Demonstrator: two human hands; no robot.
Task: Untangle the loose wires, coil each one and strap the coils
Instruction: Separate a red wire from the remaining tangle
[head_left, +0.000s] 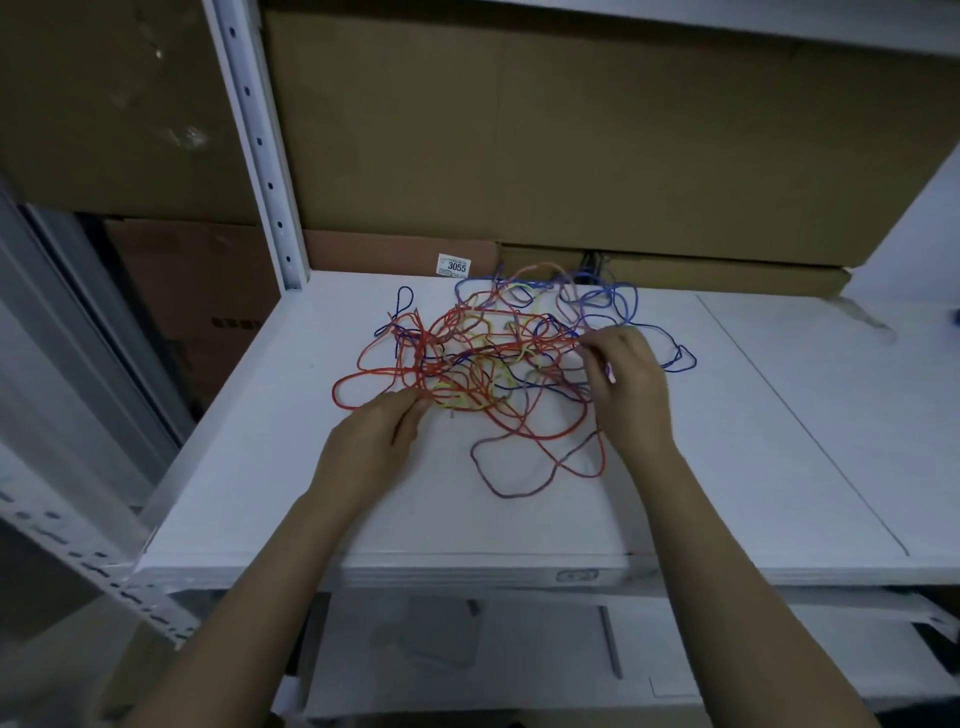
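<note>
A tangle of loose wires (498, 364) lies in the middle of the frame on a white tabletop (249, 467), which is a shelf board of a white metal rack. Red, blue, yellow and purplish strands cross one another in a single heap; none of them is coiled or strapped. Red loops spread toward the left of the heap, blue loops toward the upper right, and a purplish loop trails toward the lower centre.

The left hand (371, 441) comes in from the lower left, its fingers curled at the lower left edge of the heap, pinching red and yellow strands. The right hand (631, 384) comes in from the lower right and rests on the right side of the heap, its fingers bent and pinching strands there; which strands it holds cannot be told.

Behind the heap, large cardboard boxes (571, 130) fill the upper part of the frame. A small white label (454, 265) reading 3055 sits just above the heap. A perforated white rack post (260, 150) stands in the upper left.
</note>
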